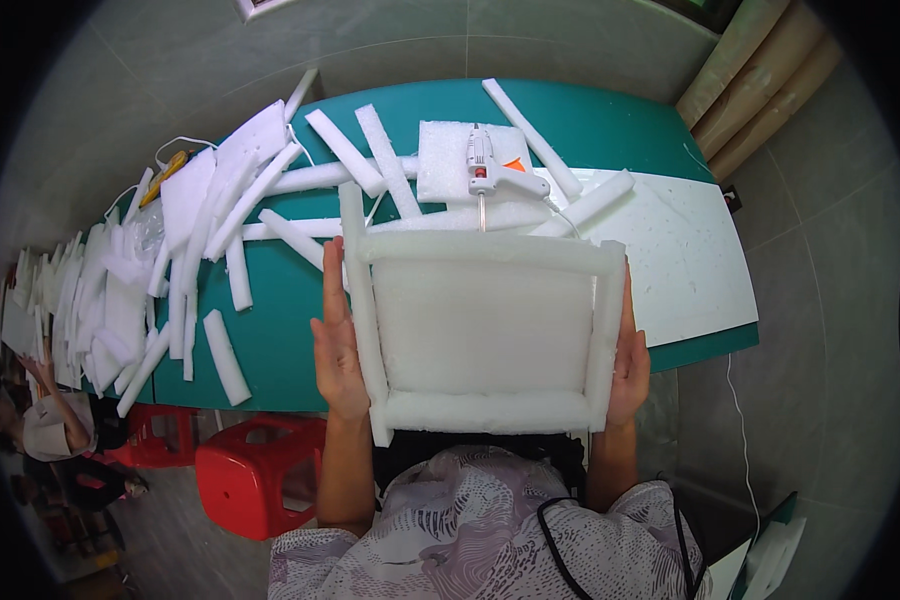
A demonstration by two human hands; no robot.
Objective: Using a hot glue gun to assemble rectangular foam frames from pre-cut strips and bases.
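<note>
A shallow white foam tray (480,330), a flat panel edged with foam strips, is held up at the table's near edge. My left hand (340,360) lies flat along its left side, fingers straight and pointing away from me. Against the right side presses my right hand (627,365), its fingers partly hidden behind the strip. The tray is clamped between my two palms. Its left strip sticks out past the far corner. Beyond the tray, a white glue gun (500,178) rests on a square foam block (443,165), nozzle toward me.
Loose foam strips (225,355) and panels cover the green table's (610,120) left side. A yellow-handled tool (175,165) lies among them. On the right is a white sheet (685,260). Red stools (255,480) stand below left; another person (60,425) sits at the far left.
</note>
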